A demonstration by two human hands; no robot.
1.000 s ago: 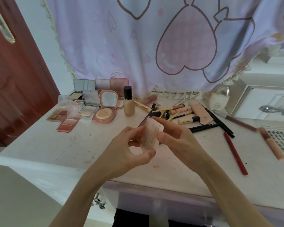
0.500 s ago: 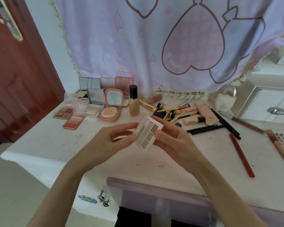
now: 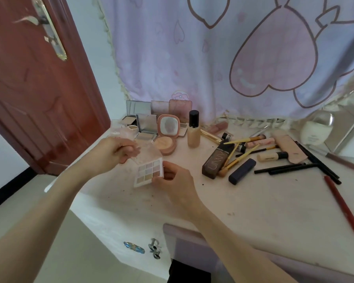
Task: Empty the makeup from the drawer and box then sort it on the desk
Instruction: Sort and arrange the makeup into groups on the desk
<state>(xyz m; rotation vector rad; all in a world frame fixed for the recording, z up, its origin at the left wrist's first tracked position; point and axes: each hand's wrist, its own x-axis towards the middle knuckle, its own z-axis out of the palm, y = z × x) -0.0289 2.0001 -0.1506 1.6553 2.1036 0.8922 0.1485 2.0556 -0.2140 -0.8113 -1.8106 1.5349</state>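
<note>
A small white eyeshadow palette (image 3: 148,171) with several pale pans is held just above the desk (image 3: 253,203), left of centre. My right hand (image 3: 173,180) grips its right edge. My left hand (image 3: 114,151) pinches its clear lid (image 3: 146,152), which stands swung open above the pans. Behind them lie open compacts, among them a round pink powder compact (image 3: 166,137) and silver mirrored palettes (image 3: 145,127). A foundation bottle (image 3: 193,129) with a black cap stands upright beside them.
To the right lie a brown foundation tube (image 3: 217,160), gold-handled brushes (image 3: 236,158), a navy lipstick (image 3: 242,171), black pencils (image 3: 284,168) and a red pencil (image 3: 343,207). A lilac drawer front (image 3: 184,242) juts out below the desk edge. A red door (image 3: 29,78) stands left.
The palette moved left and down toward the desk. My left hand swung the clear lid open, and the pans now face up. The camera view shifted left.
</note>
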